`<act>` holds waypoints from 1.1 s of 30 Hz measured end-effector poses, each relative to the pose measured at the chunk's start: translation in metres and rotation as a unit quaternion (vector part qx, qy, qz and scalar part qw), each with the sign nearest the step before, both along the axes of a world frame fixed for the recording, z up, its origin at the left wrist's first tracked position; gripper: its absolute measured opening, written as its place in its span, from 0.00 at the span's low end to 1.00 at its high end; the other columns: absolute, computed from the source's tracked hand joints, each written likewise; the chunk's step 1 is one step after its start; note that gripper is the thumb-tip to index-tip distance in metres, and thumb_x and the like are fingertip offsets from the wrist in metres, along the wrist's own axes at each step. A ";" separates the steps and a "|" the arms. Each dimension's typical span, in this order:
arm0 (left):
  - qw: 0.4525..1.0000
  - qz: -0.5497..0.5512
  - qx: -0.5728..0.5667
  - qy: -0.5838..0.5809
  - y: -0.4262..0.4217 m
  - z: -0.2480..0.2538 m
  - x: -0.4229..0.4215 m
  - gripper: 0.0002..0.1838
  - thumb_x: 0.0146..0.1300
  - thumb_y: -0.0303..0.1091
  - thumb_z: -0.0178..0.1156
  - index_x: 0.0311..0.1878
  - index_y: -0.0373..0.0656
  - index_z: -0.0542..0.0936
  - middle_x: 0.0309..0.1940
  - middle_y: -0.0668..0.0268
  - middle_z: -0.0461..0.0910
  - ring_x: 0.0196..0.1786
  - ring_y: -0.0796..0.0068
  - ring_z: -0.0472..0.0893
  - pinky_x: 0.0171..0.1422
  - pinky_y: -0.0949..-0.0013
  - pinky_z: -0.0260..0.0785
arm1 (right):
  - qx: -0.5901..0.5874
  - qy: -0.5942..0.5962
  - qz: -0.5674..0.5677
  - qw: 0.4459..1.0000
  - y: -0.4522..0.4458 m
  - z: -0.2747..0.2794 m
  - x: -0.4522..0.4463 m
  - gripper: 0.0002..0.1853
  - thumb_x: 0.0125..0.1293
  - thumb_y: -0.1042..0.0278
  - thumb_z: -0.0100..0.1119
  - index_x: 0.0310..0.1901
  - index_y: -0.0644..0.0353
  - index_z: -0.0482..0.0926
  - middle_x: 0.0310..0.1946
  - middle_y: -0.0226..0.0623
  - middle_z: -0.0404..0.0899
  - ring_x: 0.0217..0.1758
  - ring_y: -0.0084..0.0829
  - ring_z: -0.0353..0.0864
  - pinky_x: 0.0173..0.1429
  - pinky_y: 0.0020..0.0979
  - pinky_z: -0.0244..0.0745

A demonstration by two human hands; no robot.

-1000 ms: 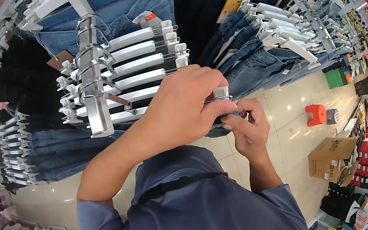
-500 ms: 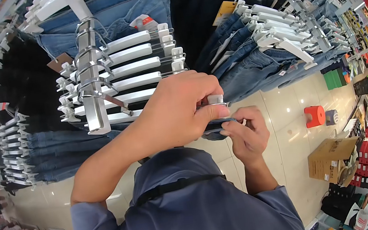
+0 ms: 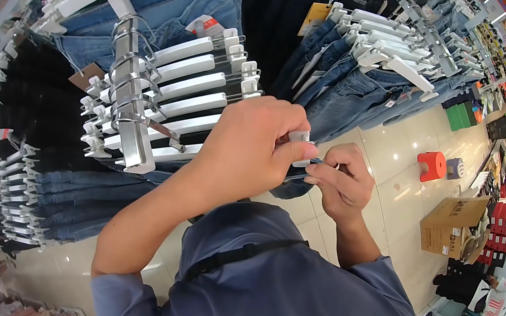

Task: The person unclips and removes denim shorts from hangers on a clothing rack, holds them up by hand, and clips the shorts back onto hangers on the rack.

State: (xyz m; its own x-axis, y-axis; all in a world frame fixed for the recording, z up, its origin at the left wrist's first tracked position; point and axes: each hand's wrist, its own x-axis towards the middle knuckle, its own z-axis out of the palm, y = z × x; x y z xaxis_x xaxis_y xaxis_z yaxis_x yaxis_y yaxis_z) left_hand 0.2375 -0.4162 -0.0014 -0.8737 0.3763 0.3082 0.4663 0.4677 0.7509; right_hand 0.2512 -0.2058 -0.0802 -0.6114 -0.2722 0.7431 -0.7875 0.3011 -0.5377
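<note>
My left hand [image 3: 258, 147] is closed, thumb and fingers pinching a white hanger clip [image 3: 300, 137] at the end of a hanger on the front rail. Just below the clip, my right hand [image 3: 344, 184] pinches the edge of a pair of dark blue jeans [image 3: 291, 188]. Cloth and clip meet or nearly meet; the fingers hide whether the clip grips the cloth. Most of that hanger lies behind my left hand and forearm. Several white hangers [image 3: 192, 87] hang behind it on a metal rail [image 3: 134, 134].
More jeans [image 3: 349, 93] hang on a rack at the right, and others [image 3: 84, 198] at the left. On the tiled floor to the right stand a red stool [image 3: 432, 166] and an open cardboard box [image 3: 452, 225]. Red boxes [image 3: 503, 221] are stacked beside it.
The white clip and the jeans' edge have come closer together between my hands. The view has shifted slightly, and both hands keep their pinch.
</note>
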 end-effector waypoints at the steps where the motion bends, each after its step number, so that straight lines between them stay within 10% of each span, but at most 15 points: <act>1: 1.000 -0.002 0.003 0.013 0.000 -0.002 0.002 0.11 0.55 0.34 0.71 0.36 0.37 0.82 0.25 0.62 0.78 0.29 0.65 0.77 0.34 0.65 0.68 | -0.003 0.002 0.004 1.000 -0.002 0.001 -0.001 0.14 0.43 0.76 0.75 0.35 0.59 0.88 0.29 0.32 0.73 0.33 0.32 0.73 0.34 0.31 0.67; 10: 1.000 -0.009 -0.009 0.011 -0.004 -0.008 0.004 0.14 0.57 0.36 0.69 0.40 0.39 0.79 0.30 0.59 0.77 0.36 0.59 0.78 0.41 0.60 0.70 | -0.009 0.039 0.019 0.999 -0.020 -0.003 -0.011 0.14 0.44 0.78 0.74 0.37 0.59 0.88 0.34 0.37 0.73 0.37 0.35 0.74 0.37 0.31 0.70; 17: 0.992 0.054 -0.065 0.090 0.004 -0.030 0.006 0.17 0.54 0.37 0.70 0.43 0.39 0.79 0.36 0.59 0.79 0.43 0.57 0.78 0.50 0.57 0.70 | -0.051 -0.061 0.017 0.997 -0.033 -0.023 -0.013 0.04 0.58 0.78 0.69 0.31 0.70 0.83 0.55 0.59 0.79 0.48 0.42 0.82 0.51 0.33 0.77; 21: 0.936 0.182 -0.057 0.297 0.003 -0.024 0.024 0.19 0.51 0.36 0.71 0.47 0.42 0.81 0.39 0.64 0.79 0.44 0.60 0.79 0.53 0.61 0.71 | -0.064 -0.113 0.019 0.991 -0.031 -0.045 -0.021 0.03 0.62 0.80 0.65 0.33 0.71 0.82 0.51 0.55 0.81 0.48 0.36 0.82 0.50 0.29 0.75; 26: 0.957 0.157 0.034 0.240 -0.062 -0.063 0.100 0.11 0.56 0.35 0.71 0.40 0.43 0.82 0.36 0.63 0.82 0.37 0.64 0.81 0.43 0.63 0.74 | -0.062 -0.088 0.031 0.994 -0.039 -0.050 -0.028 0.02 0.63 0.81 0.63 0.37 0.69 0.81 0.50 0.51 0.80 0.49 0.35 0.80 0.52 0.30 0.74; 33: 0.832 0.550 0.047 -0.048 -0.150 -0.127 0.161 0.15 0.58 0.41 0.70 0.30 0.39 0.78 0.25 0.62 0.76 0.29 0.60 0.78 0.33 0.63 0.70 | -0.136 -0.066 -0.001 0.988 -0.053 -0.058 -0.028 0.11 0.67 0.79 0.58 0.51 0.65 0.73 0.61 0.52 0.70 0.60 0.39 0.74 0.65 0.38 0.69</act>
